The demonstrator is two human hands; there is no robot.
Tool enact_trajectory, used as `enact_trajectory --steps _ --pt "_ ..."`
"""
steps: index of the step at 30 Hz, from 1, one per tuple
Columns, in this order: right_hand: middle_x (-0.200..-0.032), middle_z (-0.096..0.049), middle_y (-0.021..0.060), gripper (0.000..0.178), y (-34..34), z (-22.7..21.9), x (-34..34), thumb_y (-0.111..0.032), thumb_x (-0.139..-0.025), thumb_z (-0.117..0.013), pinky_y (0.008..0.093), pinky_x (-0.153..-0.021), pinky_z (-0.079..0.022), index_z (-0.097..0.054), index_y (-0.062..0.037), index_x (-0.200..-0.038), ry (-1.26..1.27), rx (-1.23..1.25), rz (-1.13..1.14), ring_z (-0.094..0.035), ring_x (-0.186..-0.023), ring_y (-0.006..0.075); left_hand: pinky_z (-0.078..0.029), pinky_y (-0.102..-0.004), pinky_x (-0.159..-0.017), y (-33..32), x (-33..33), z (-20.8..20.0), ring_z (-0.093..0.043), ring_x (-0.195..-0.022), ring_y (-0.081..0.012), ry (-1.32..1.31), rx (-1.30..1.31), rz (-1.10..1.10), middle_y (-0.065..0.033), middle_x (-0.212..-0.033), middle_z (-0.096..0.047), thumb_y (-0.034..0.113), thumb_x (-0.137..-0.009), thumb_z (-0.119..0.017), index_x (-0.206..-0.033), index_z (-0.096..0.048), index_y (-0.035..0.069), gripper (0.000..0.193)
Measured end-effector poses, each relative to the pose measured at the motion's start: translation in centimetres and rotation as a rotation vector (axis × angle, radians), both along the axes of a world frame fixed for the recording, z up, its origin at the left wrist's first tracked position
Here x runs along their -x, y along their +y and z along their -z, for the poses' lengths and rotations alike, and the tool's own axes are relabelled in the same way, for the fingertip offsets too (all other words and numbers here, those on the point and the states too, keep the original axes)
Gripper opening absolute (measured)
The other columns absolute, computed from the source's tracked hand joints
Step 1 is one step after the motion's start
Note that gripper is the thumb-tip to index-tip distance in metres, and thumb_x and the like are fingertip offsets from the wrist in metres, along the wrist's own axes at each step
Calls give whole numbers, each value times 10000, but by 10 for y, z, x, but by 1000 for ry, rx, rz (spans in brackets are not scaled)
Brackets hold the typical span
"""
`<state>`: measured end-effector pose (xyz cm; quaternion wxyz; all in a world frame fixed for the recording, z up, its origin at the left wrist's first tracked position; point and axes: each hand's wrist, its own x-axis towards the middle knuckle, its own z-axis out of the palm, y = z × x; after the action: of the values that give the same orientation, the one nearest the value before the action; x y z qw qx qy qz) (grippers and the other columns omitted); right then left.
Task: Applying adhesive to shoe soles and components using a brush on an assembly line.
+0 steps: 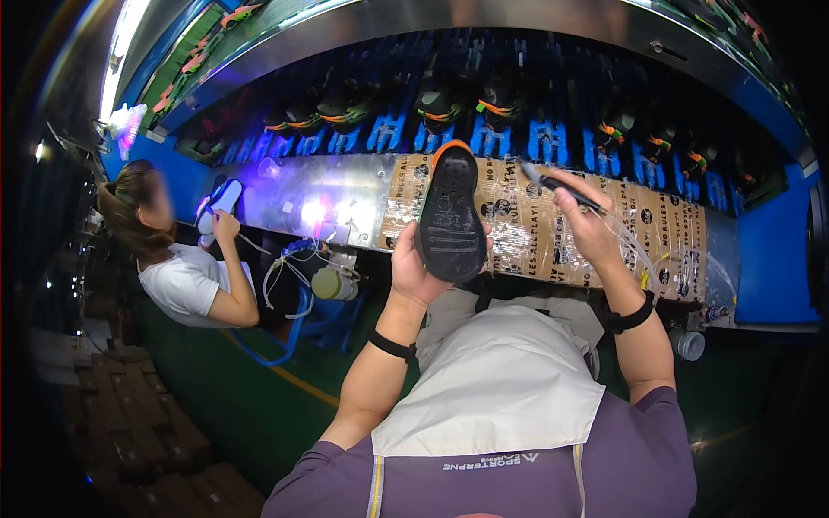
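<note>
My left hand point(414, 269) clasps the black shoe sole point(452, 216) between thumb and fingers, best held steady; my right hand point(591, 221) pinches the tube-fed applicator pen point(551, 183), ideally lightly.

2 forearms point(373, 380) reach forward, the left hand point(411, 271) cupped palm up, the right hand point(591, 231) curled in a pen-like grip.

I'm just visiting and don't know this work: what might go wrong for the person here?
The left hand grips the dark shoe sole near its lower end, leaving the orange-edged end unsupported, so it might tip or slip. Thin clear tubing trails from the pen-like tool in the right hand; it might snag and tug the tool off line.
</note>
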<state>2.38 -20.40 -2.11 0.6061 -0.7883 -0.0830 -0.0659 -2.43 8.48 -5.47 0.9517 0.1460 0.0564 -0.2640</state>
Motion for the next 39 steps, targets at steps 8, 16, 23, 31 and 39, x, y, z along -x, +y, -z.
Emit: enact_trajectory --steps 8,16,23,31,39 --pt "-1249 -734 198 343 -39 128 -6 -188 -998 -683 373 -992 -525 -714 -5 -1287 -92 80 336 -700 -1144 276 -496 -617 -1042 -14 13 24 -477 -1396 -484 111 91 -109 -307 -1561 -420 595 -1032 -317 -1589 -387 50 782" --pt "-1244 -723 229 381 -35 130 2 -199 -974 -697 379 -986 -536 -702 -9 -1304 -78 128 263 -712 -1130 338 -615 -611 -863 -19 -7 -63 -663 -1153 -495 -79 -51 125 -339 -1445 -527 744 -968 -449 -1619 -303 36 973" --pt "-1116 -738 190 344 -31 110 -1 -155 -975 -697 364 -864 -551 -707 -25 -1293 -171 114 222 -728 -1001 309 -517 -516 -1101 -53 -148 -235 -528 -1355 -473 -717 100 -51 -392 -1532 -393 685 -1015 -488 -1613 -170 -72 1015" --pt "-1033 -741 173 337 -33 114 -3 -122 -941 -709 378 -795 -557 -727 -52 -1270 -216 139 266 -727 -899 325 -599 -457 -951 -94 -132 -131 -715 -1134 -341 -700 -740 -83 -228 -1323 -675 291 -1089 -558 -1426 -541 -42 475" --pt "-1024 -737 181 326 -35 106 1 -118 -956 -696 360 -805 -555 -721 -41 -1272 -153 110 200 -728 -900 305 -556 -466 -990 9 -37 31 -691 -1182 -328 -64 -865 443 -196 -1364 -671 371 -1115 -477 -1447 -561 -2 506"
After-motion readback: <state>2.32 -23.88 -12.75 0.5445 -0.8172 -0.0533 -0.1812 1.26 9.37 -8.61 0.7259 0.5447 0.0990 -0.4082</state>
